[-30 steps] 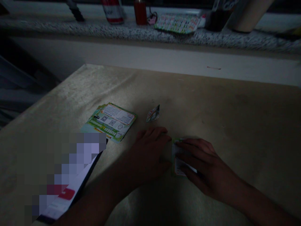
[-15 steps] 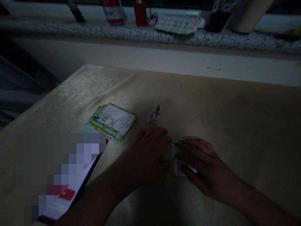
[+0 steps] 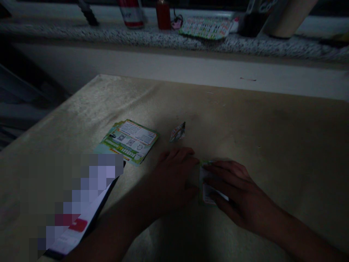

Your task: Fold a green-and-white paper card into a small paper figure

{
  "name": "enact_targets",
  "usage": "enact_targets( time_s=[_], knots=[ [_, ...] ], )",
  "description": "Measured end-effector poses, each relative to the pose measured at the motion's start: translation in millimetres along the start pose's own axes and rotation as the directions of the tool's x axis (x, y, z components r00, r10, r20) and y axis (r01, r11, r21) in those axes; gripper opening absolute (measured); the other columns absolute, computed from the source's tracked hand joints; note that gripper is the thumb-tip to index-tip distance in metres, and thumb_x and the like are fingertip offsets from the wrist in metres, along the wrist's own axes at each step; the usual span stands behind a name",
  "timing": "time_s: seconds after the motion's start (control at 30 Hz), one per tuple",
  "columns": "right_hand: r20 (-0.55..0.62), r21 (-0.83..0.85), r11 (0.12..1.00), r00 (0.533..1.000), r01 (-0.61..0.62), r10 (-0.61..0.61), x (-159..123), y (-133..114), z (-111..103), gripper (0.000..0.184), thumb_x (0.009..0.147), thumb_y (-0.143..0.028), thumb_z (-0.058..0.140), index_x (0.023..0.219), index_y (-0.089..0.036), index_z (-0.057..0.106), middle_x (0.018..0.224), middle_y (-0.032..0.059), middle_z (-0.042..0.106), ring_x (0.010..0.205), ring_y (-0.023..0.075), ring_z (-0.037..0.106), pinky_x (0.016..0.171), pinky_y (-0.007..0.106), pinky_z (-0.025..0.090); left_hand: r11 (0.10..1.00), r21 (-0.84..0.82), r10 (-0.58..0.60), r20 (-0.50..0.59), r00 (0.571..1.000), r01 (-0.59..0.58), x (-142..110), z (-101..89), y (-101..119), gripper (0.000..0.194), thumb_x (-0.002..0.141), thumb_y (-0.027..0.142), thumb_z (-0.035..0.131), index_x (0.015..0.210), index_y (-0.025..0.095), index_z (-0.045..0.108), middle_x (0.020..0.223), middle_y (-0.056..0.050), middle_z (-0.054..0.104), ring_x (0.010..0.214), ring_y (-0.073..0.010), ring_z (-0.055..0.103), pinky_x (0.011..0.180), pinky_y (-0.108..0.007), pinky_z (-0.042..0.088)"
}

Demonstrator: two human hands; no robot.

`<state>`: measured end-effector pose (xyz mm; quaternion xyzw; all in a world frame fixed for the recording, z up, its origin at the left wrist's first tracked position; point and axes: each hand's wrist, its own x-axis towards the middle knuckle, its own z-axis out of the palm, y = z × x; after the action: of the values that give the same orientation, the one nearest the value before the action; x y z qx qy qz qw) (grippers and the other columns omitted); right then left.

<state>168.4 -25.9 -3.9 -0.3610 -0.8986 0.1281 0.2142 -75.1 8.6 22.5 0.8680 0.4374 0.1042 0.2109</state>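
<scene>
A small printed leaflet point(image 3: 202, 198), white with a green border, lies on the table in front of me. My right hand point(image 3: 236, 189) rests over its right part, fingers stretched out and slightly apart, covering much of it. Beside the leaflet's left edge is my left hand point(image 3: 177, 178), its fingers spread and thumb apart; whether its fingertips touch the paper I cannot tell in this dim light. Just beyond my left hand stands a small folded paper shape point(image 3: 178, 132) with pointed ends.
A stack of green and white leaflets point(image 3: 133, 140) lies to the left. Nearer, a partly blurred phone or tablet point(image 3: 89, 214) shows a lit screen. Along the back, a speckled sill point(image 3: 158, 40) holds a red bottle point(image 3: 163, 16), a can point(image 3: 131, 14) and a patterned packet point(image 3: 205, 28).
</scene>
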Motion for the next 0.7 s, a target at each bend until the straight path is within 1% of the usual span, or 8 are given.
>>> enact_targets(
  time_s=[0.2,0.3,0.43,0.7],
  knots=[
    [-0.008,0.001,1.000,1.000,0.004,-0.004,0.3,-0.1,0.6,0.040,0.094,-0.023,0.064,0.134,-0.021,0.063,0.141,0.0060,0.062,0.132,0.0303,0.047,0.109,0.052,0.042,1.000,0.010,-0.010,0.014,1.000,0.010,0.9,0.4,0.6,0.055,0.079,0.028,0.073,0.131,0.023,0.056,0.145,-0.008,0.052,0.137,-0.0295,0.043,0.113,-0.050,0.034],
    [-0.005,0.001,1.000,1.000,-0.003,0.003,0.8,-0.3,0.0,0.037,0.094,-0.022,0.064,0.131,-0.022,0.064,0.140,0.0059,0.063,0.132,0.0306,0.048,0.109,0.052,0.042,1.000,0.008,-0.004,0.005,1.000,0.004,0.9,0.1,0.8,0.055,0.078,0.028,0.073,0.131,0.024,0.056,0.144,-0.008,0.052,0.137,-0.0288,0.043,0.114,-0.049,0.034],
    [-0.007,0.004,1.000,1.000,0.007,-0.007,1.3,-0.8,-0.7,0.038,0.094,-0.021,0.064,0.132,-0.020,0.063,0.140,0.0071,0.063,0.132,0.0303,0.048,0.109,0.052,0.043,1.000,0.004,0.000,0.005,1.000,0.000,0.8,-0.8,1.3,0.055,0.077,0.028,0.074,0.129,0.023,0.057,0.141,-0.007,0.053,0.135,-0.0288,0.045,0.112,-0.050,0.035],
    [-0.015,0.004,1.000,1.000,0.009,-0.009,0.9,-0.7,-0.7,0.038,0.094,-0.022,0.064,0.132,-0.021,0.064,0.141,0.0065,0.063,0.133,0.0302,0.047,0.108,0.052,0.044,1.000,0.003,0.009,-0.001,1.000,-0.009,0.8,0.2,0.3,0.056,0.077,0.027,0.074,0.130,0.023,0.057,0.143,-0.007,0.052,0.135,-0.0288,0.044,0.113,-0.049,0.034]
  ],
)
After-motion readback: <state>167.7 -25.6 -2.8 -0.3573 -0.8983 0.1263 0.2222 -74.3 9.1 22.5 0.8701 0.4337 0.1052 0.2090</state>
